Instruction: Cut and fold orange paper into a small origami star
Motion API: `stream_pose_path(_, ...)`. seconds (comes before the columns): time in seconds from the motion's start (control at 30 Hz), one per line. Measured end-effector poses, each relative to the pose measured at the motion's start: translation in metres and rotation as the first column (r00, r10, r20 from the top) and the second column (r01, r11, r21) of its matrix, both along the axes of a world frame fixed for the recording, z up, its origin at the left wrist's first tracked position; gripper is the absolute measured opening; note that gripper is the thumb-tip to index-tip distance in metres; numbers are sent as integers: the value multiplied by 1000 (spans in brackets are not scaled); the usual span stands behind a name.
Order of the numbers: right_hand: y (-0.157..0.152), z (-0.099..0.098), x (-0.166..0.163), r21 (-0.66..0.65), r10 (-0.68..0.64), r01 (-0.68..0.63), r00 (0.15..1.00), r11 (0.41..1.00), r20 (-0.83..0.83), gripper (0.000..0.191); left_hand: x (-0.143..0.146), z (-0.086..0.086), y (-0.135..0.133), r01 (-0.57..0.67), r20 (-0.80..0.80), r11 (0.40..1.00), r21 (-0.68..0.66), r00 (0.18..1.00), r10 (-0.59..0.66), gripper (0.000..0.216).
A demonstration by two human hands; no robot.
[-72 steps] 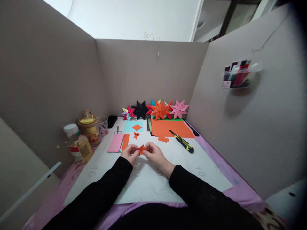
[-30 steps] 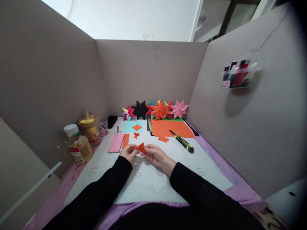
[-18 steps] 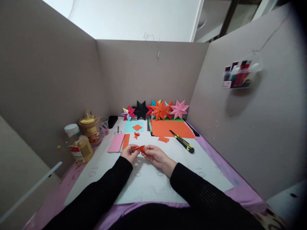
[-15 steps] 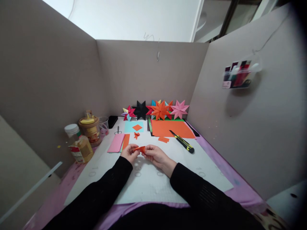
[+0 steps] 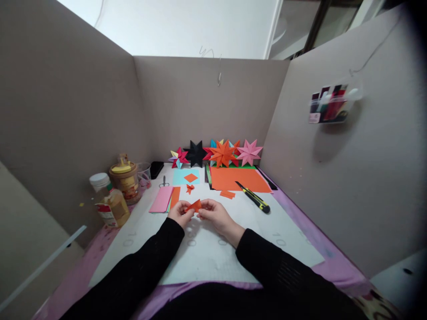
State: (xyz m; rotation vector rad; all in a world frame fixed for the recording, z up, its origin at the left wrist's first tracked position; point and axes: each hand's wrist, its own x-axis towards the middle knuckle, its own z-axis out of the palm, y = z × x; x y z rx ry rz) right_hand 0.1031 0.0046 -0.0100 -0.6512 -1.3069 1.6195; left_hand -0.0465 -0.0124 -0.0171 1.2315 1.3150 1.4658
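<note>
Head view: a person sits at a desk (image 5: 293,249) walled in by cardboard panels, both forearms in black sleeves.
Left hand (image 5: 179,212): fingers curled, thumb and fingertips pinching the left end of a small folded orange paper piece (image 5: 194,206).
Right hand (image 5: 215,215): fingers drawn together, pinching the right end of the same piece.
Orange piece: held between the two hands, just above the white cutting mat (image 5: 207,253), near the middle of the desk.
Step in hand: by the look of it, a crease is being pressed or shaped in a small origami unit.
Next move: it would call for a steady pinch on both ends and fingertips run along the fold, since the piece is small and light.
Nearby: a pink paper stack (image 5: 161,198) just left of the hands; a yellow-and-black utility knife (image 5: 252,197) on the big orange sheet (image 5: 233,178); finished paper stars (image 5: 222,153) along the back wall; a bottle (image 5: 108,201) at far left.
</note>
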Motion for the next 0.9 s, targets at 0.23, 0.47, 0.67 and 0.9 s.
stream_pose_path(0.23,0,-4,-1,155,-133,119,988,981,82,17,1,3,-1,54,76,995,-78,996,-48,32)
stream_pose_path(0.47,1,-2,-1,-2,-70,70,997,998,23,19,0,5,-2,75,69,995,-70,995,-71,27)
stream_pose_path(0.67,1,-1,-3,-50,-113,114,993,992,24,21,2,4,-2,61,65,997,-50,996,-58,24)
stream_pose_path(0.9,2,-6,-2,82,-162,151,976,985,145,16,-4,-4,4,22,8,999,49,1000,-22,14)
